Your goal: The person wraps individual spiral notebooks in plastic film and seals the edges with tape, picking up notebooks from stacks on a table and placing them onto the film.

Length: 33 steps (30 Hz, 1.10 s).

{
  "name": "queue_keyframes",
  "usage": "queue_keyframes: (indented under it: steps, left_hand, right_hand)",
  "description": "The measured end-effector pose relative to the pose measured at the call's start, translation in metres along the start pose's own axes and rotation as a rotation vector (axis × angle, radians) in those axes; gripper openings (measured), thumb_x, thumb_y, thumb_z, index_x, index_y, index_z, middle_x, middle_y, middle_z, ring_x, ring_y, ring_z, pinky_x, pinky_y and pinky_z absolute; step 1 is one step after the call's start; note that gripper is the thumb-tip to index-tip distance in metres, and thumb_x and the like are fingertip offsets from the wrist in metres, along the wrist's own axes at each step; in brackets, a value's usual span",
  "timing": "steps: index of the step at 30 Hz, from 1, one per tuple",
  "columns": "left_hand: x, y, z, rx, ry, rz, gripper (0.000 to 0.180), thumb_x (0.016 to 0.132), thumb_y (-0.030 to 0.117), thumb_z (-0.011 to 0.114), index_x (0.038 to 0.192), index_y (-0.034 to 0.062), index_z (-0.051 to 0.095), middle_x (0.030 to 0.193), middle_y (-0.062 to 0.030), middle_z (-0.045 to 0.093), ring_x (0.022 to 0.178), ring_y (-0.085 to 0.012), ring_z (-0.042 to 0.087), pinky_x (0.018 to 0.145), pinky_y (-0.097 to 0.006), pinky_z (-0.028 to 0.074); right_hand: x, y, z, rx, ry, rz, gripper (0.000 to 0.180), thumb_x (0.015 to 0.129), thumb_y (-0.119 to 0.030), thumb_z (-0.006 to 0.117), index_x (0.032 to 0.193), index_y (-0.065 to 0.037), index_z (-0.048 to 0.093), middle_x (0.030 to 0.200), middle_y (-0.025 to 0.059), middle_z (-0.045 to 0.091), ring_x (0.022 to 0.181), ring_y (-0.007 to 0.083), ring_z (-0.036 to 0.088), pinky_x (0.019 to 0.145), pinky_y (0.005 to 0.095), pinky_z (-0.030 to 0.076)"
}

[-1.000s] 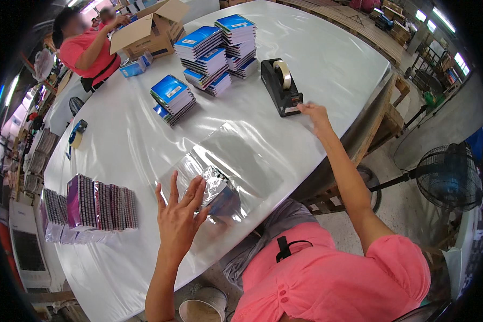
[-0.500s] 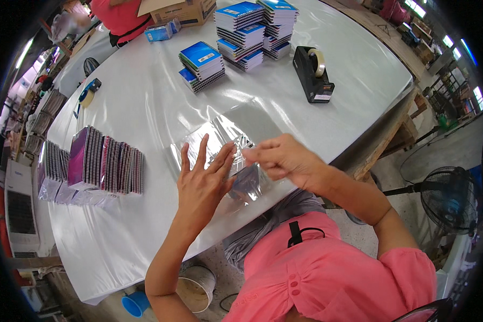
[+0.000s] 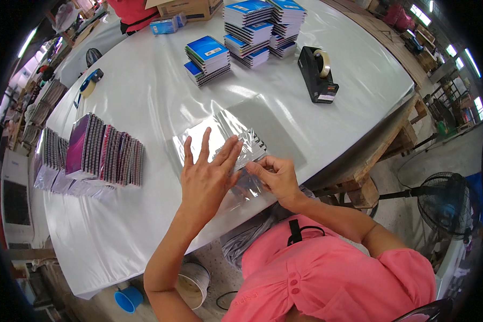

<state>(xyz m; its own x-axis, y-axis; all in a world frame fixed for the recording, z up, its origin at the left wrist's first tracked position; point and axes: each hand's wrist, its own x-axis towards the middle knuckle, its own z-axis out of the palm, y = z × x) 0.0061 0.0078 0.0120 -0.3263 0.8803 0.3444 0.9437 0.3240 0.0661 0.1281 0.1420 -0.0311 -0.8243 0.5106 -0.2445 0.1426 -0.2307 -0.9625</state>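
Note:
In front of me on the white-covered table lies a small spiral-bound notebook (image 3: 250, 151) under clear film, its dark coil showing at the right end. Beneath it are flat clear plastic sheets or bags (image 3: 260, 115), whose number I cannot tell. My left hand (image 3: 206, 180) rests with fingers spread over the notebook's left part and hides much of it. Thumb and fingers of my right hand (image 3: 278, 180) pinch the clear plastic wrapper (image 3: 247, 185) at the notebook's near right side. Loose film spreads toward the table edge.
Purple and red spiral notebooks (image 3: 104, 155) stand in rows at left. Stacks of blue-covered notebooks (image 3: 209, 56) are at the far side, near a black tape dispenser (image 3: 317, 78). Another tape dispenser (image 3: 90, 83) sits far left, and a cardboard box (image 3: 190, 8) stands behind. A fan (image 3: 445, 204) is at right.
My right hand has come down and closer to the film's near edge, and its fingers pinch there now. The notebook's coil shows more. My left hand stays spread in place.

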Motion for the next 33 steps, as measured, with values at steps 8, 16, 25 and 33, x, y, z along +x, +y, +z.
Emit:
queue_keyframes:
  steps: [8,16,25,33]
  left_hand:
    - [0.042,-0.035,0.01,-0.763,-0.199,-0.234,0.068,0.092,0.042,0.06,0.14,-0.0021,0.041,0.14,-0.026,0.045,0.135,-0.0315,0.041,0.108,-0.04,0.034]
    - [0.059,-0.045,0.014,-1.038,-0.702,-0.348,0.076,0.092,0.043,0.058,0.139,-0.0112,0.033,0.128,-0.024,0.056,0.088,-0.0232,0.064,0.075,-0.034,0.049]
    - [0.043,0.004,0.001,-0.315,-0.505,-0.219,0.098,0.063,0.028,0.075,0.141,-0.0029,0.025,0.12,-0.0252,0.055,0.111,-0.0459,0.054,0.096,-0.049,0.046]
    - [-0.035,-0.024,-0.102,0.274,-0.108,0.085,0.113,0.05,0.038,0.079,0.147,0.0049,0.031,0.153,-0.0094,0.032,0.143,-0.0291,0.025,0.118,-0.052,0.008]
  right_hand:
    - [0.008,0.014,-0.001,-0.068,-0.002,-0.133,0.031,0.091,-0.031,0.066,0.083,-0.001,0.069,0.06,0.0012,0.06,0.047,0.009,0.05,0.044,0.0258,0.037]
    - [0.034,0.048,-0.021,-0.75,-0.078,-0.267,0.046,0.092,-0.039,0.058,0.069,-0.001,0.068,0.052,0.0134,0.057,0.049,0.0258,0.058,0.053,0.0381,0.045]
    - [0.031,0.029,-0.033,-0.772,-0.456,-0.298,0.022,0.08,-0.028,0.066,0.097,-0.016,0.073,0.077,0.018,0.066,0.072,0.0366,0.064,0.065,0.0436,0.049]
    - [0.018,0.028,-0.055,-0.816,-0.624,-0.284,0.019,0.087,-0.024,0.063,0.085,-0.006,0.068,0.072,0.0172,0.063,0.068,0.0355,0.061,0.062,0.0425,0.046]
